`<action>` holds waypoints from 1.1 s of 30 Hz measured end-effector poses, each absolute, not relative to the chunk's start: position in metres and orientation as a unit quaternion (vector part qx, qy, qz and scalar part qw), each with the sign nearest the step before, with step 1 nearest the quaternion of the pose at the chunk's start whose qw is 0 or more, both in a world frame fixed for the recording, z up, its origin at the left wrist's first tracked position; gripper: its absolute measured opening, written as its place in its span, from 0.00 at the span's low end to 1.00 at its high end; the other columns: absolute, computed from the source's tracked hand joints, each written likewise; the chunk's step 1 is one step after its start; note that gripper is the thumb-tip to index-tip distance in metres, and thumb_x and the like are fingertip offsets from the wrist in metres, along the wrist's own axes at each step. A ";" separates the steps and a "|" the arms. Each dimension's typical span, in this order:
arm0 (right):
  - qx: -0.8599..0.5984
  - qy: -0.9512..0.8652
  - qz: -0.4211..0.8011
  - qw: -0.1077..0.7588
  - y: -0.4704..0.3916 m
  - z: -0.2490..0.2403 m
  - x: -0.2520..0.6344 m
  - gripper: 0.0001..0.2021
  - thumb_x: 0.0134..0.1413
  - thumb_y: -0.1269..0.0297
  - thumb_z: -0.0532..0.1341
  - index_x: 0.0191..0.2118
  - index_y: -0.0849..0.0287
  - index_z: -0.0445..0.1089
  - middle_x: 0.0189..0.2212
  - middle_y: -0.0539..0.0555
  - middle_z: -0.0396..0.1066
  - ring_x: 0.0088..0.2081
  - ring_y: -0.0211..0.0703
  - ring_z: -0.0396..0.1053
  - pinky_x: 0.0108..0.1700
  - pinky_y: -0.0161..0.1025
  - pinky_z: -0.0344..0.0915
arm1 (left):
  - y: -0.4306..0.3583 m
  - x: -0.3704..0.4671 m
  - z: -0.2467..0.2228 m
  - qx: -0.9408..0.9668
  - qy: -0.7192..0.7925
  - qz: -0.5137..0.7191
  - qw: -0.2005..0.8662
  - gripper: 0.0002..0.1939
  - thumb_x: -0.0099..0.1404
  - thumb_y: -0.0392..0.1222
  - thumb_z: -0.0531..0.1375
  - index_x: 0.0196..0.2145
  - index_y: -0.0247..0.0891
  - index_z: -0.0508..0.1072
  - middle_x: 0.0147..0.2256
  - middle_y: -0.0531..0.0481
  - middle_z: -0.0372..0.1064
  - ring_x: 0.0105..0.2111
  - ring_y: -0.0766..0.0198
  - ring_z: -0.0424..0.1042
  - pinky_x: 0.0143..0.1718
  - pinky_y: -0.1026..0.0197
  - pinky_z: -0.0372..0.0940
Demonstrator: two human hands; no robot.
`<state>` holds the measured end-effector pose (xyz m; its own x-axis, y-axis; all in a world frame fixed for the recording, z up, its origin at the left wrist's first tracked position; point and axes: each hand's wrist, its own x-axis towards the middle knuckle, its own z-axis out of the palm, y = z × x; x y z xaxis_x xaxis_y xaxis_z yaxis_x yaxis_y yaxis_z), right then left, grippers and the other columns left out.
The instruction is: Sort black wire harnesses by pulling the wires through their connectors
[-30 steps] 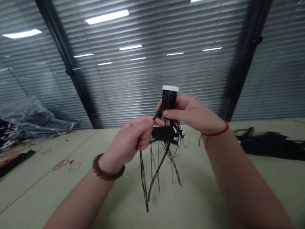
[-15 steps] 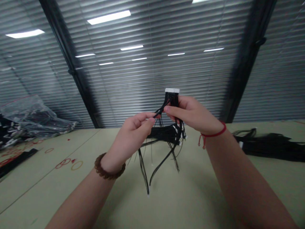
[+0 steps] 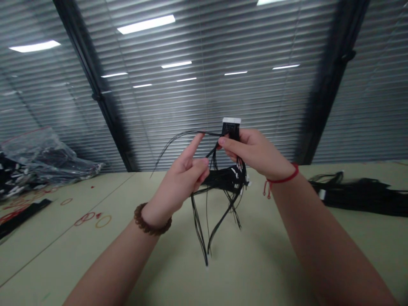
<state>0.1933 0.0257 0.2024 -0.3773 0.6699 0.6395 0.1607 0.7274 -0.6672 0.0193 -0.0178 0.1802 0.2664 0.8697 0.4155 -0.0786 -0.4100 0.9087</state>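
My right hand [image 3: 245,146] is closed on a black wire harness [image 3: 234,131], just below its white connector [image 3: 231,120], which points up. Black wires hang down from there toward the table. My left hand [image 3: 185,174] has its index finger stretched up against a few thin wires [image 3: 178,135], which arch away to the left. Its thumb and other fingers are closed around a bundle of wires running from the harness. Several wires dangle beneath the left hand, two strands ending in a point low in the middle. The grip inside the left hand is partly hidden.
Behind my hands a bundle of black wires [image 3: 219,179] lies on the pale green table [image 3: 248,263]. More black harnesses [image 3: 363,197] lie at right. A clear plastic bag [image 3: 54,153] and red and yellow rubber bands [image 3: 103,221] are at left. Window blinds [image 3: 204,93] stand behind.
The left index finger has lifted and parted a few thin wires from the bundle, and they now arch left. My right hand keeps its hold, almost unmoved.
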 end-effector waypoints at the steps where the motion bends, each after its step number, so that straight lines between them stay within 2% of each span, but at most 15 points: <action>1: -0.267 -0.785 0.262 0.494 0.027 0.202 0.193 0.15 0.55 0.57 0.57 0.23 0.62 0.60 0.15 0.44 0.56 0.18 0.28 0.52 0.19 0.29 0.49 | -0.015 0.019 0.179 0.650 0.284 0.530 0.464 0.34 0.63 0.37 0.57 0.63 0.51 0.49 0.18 0.60 0.54 0.16 0.72 0.45 0.15 0.69 0.41; 4: -0.275 -0.776 0.279 0.495 0.029 0.201 0.194 0.12 0.55 0.60 0.57 0.26 0.63 0.64 0.15 0.44 0.55 0.17 0.28 0.52 0.19 0.29 0.49 | -0.006 0.017 0.174 0.629 0.233 0.557 0.490 0.27 0.62 0.37 0.58 0.58 0.50 0.62 0.19 0.59 0.53 0.16 0.73 0.44 0.16 0.68 0.39; 7: -0.277 -0.771 0.308 0.484 0.032 0.201 0.196 0.08 0.54 0.65 0.55 0.30 0.63 0.67 0.15 0.45 0.56 0.17 0.29 0.53 0.19 0.29 0.50 | 0.000 0.015 0.170 0.643 0.226 0.565 0.465 0.14 0.60 0.37 0.58 0.44 0.42 0.75 0.19 0.59 0.50 0.17 0.74 0.44 0.17 0.67 0.38; 10: -0.268 -0.767 0.339 0.473 0.032 0.202 0.198 0.07 0.49 0.70 0.54 0.29 0.63 0.68 0.16 0.46 0.56 0.18 0.31 0.55 0.20 0.30 0.52 | 0.002 0.014 0.168 0.670 0.254 0.550 0.430 0.10 0.58 0.33 0.57 0.33 0.36 0.78 0.19 0.57 0.51 0.17 0.73 0.46 0.17 0.66 0.40; 13: -0.250 -0.765 0.361 0.470 0.032 0.202 0.199 0.08 0.48 0.70 0.52 0.27 0.64 0.68 0.18 0.48 0.59 0.21 0.32 0.57 0.21 0.30 0.54 | 0.000 0.014 0.169 0.670 0.259 0.550 0.426 0.06 0.59 0.34 0.57 0.28 0.36 0.74 0.18 0.58 0.53 0.17 0.73 0.48 0.17 0.67 0.40; 15: -0.241 -0.766 0.367 0.470 0.033 0.201 0.199 0.09 0.51 0.66 0.54 0.28 0.64 0.69 0.18 0.48 0.58 0.21 0.31 0.56 0.22 0.30 0.53 | -0.002 0.015 0.170 0.663 0.255 0.553 0.435 0.02 0.61 0.37 0.57 0.31 0.40 0.70 0.18 0.60 0.54 0.15 0.73 0.46 0.16 0.68 0.39; 17: -0.237 -0.766 0.363 0.473 0.035 0.199 0.198 0.10 0.53 0.63 0.56 0.28 0.64 0.68 0.17 0.46 0.56 0.20 0.30 0.53 0.21 0.30 0.51 | -0.004 0.016 0.172 0.657 0.270 0.540 0.452 0.02 0.63 0.39 0.56 0.35 0.43 0.65 0.16 0.62 0.54 0.14 0.73 0.45 0.15 0.68 0.39; 19: -0.237 -0.767 0.357 0.477 0.037 0.197 0.198 0.10 0.55 0.62 0.57 0.29 0.64 0.67 0.16 0.45 0.55 0.19 0.28 0.52 0.20 0.29 0.49 | -0.006 0.017 0.174 0.658 0.294 0.511 0.468 0.03 0.64 0.40 0.55 0.36 0.41 0.65 0.14 0.62 0.53 0.13 0.73 0.43 0.14 0.69 0.39; 22: -0.237 -0.772 0.349 0.475 0.039 0.196 0.198 0.11 0.58 0.62 0.57 0.29 0.65 0.66 0.17 0.43 0.55 0.18 0.27 0.52 0.20 0.27 0.48 | -0.011 0.019 0.177 0.672 0.314 0.461 0.487 0.09 0.64 0.41 0.53 0.36 0.34 0.71 0.12 0.62 0.50 0.12 0.74 0.43 0.14 0.68 0.40; 25: -0.238 -0.780 0.346 0.464 0.040 0.196 0.197 0.12 0.59 0.61 0.57 0.30 0.65 0.66 0.18 0.43 0.56 0.18 0.27 0.53 0.20 0.27 0.51 | -0.015 0.020 0.179 0.673 0.323 0.437 0.503 0.17 0.64 0.40 0.53 0.49 0.31 0.69 0.12 0.62 0.51 0.13 0.73 0.43 0.14 0.69 0.40; 27: -0.242 -0.781 0.347 0.459 0.040 0.195 0.197 0.12 0.59 0.61 0.57 0.30 0.65 0.66 0.18 0.43 0.57 0.19 0.27 0.55 0.21 0.27 0.54 | -0.016 0.020 0.179 0.654 0.326 0.449 0.514 0.25 0.64 0.39 0.54 0.58 0.35 0.60 0.13 0.62 0.53 0.13 0.73 0.44 0.14 0.69 0.39; 30: -0.252 -0.773 0.355 0.462 0.041 0.194 0.195 0.12 0.60 0.60 0.56 0.31 0.65 0.65 0.20 0.44 0.59 0.20 0.27 0.57 0.22 0.27 0.57 | -0.016 0.018 0.180 0.611 0.303 0.487 0.546 0.34 0.62 0.36 0.55 0.64 0.43 0.47 0.17 0.61 0.55 0.14 0.73 0.44 0.15 0.70 0.38; 33: -0.261 -0.760 0.370 0.466 0.044 0.193 0.193 0.13 0.61 0.60 0.55 0.31 0.65 0.65 0.21 0.45 0.60 0.20 0.27 0.58 0.22 0.28 0.59 | -0.013 0.014 0.181 0.571 0.251 0.517 0.587 0.36 0.62 0.33 0.56 0.63 0.52 0.46 0.19 0.61 0.53 0.14 0.74 0.43 0.15 0.71 0.37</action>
